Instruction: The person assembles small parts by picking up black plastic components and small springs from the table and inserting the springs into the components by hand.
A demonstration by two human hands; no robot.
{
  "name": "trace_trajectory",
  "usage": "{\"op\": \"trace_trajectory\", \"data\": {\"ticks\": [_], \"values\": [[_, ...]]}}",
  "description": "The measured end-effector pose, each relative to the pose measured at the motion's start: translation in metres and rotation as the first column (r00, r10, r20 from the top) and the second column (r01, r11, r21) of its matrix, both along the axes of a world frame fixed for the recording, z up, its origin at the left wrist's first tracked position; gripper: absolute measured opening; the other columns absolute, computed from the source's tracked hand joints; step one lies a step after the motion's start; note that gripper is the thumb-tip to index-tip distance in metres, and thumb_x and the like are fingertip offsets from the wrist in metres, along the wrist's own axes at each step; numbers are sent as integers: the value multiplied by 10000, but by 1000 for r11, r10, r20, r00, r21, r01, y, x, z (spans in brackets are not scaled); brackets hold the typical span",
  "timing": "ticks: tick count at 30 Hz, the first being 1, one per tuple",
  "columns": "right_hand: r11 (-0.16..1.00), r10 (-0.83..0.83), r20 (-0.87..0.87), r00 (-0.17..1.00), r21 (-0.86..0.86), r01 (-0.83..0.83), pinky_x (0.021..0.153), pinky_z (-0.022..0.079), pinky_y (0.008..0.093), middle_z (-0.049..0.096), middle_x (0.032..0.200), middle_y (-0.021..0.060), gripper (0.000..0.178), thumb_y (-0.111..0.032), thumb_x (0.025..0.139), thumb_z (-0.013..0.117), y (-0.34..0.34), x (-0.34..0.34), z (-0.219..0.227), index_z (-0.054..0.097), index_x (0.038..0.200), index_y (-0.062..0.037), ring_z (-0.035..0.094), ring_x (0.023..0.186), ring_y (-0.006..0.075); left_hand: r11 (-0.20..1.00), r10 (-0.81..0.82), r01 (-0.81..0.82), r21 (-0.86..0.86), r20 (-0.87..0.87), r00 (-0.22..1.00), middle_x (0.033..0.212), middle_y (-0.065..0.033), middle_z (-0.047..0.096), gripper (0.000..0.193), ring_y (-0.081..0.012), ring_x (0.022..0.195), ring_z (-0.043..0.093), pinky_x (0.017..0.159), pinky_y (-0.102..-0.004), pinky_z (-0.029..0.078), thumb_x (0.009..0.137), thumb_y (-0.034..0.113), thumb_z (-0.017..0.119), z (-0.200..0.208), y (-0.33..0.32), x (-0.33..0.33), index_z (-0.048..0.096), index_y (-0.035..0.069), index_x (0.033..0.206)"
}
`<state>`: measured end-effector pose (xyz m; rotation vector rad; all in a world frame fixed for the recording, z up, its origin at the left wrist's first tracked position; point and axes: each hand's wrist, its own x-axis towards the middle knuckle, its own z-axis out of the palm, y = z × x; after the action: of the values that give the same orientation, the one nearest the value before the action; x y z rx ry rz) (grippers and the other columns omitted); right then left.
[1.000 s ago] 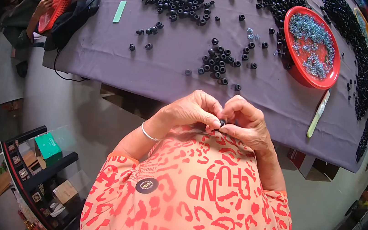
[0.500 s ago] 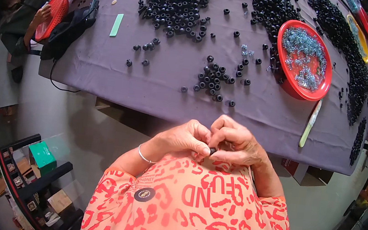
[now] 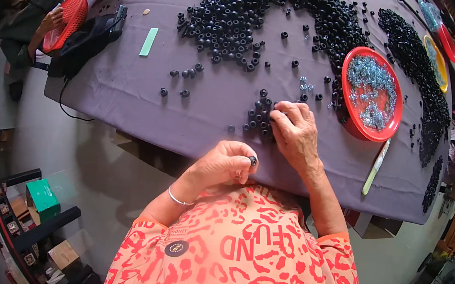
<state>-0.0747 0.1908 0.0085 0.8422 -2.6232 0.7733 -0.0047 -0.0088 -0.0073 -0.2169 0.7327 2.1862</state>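
Near the table's front edge, my left hand (image 3: pixel 226 164) pinches a small round black plastic part (image 3: pixel 252 160) between thumb and fingertips. My right hand (image 3: pixel 297 132) reaches over the table, its fingers bent down and drawn together at a small cluster of black ring-shaped parts (image 3: pixel 254 117). What its fingertips hold, if anything, is hidden behind the fingers. Just beyond the right hand lie a few small clear pieces (image 3: pixel 304 84).
A big heap of black ring parts (image 3: pixel 224 31) covers the far table. To the right stand a red bowl (image 3: pixel 396 114) of clear pieces, a pale-handled knife (image 3: pixel 375 168) and a yellow tray (image 3: pixel 442 82). At far left, another person's hand (image 3: pixel 52 19) touches a red basket (image 3: pixel 76 15).
My hands were together in front of my chest, with a small black part between them. Now the right hand has moved forward to the cluster, while the left keeps a black part.
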Motion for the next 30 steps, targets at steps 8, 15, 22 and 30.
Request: {"op": "trace_trajectory", "data": {"ticks": [8,15,22,30], "values": [[981,-82,10,997,-173,83,727,466,369,571,881,110,198,-24,754,649,7,-47,6,620,946,-64,555,847,289,996,82,-83,-37,-38,996,825,-114,612,94,-144,621,603,560,-270,543,848,61,608,0,-2,-9,604,-13,906],[968,-210,30,977,149,204,684,491,404,552,858,97,110,-117,804,610,-43,-93,-22,590,907,-85,574,836,300,993,102,-102,-58,-3,995,825,-109,622,125,-149,615,615,563,-276,549,837,87,642,2,1,-5,616,-10,910],[981,-104,98,990,-156,118,570,452,298,554,780,51,92,-60,810,625,-14,-64,-1,582,892,-62,550,666,167,993,105,-105,-48,-6,994,831,-103,623,123,-144,619,620,563,-278,549,837,87,640,0,1,-7,617,-8,912],[557,415,708,571,-695,455,615,433,168,593,809,-26,129,34,830,632,22,28,31,624,955,3,530,674,29,993,119,-119,2,64,991,858,-64,629,132,-102,684,545,583,-229,468,872,111,606,-1,11,-10,612,41,984]]}}
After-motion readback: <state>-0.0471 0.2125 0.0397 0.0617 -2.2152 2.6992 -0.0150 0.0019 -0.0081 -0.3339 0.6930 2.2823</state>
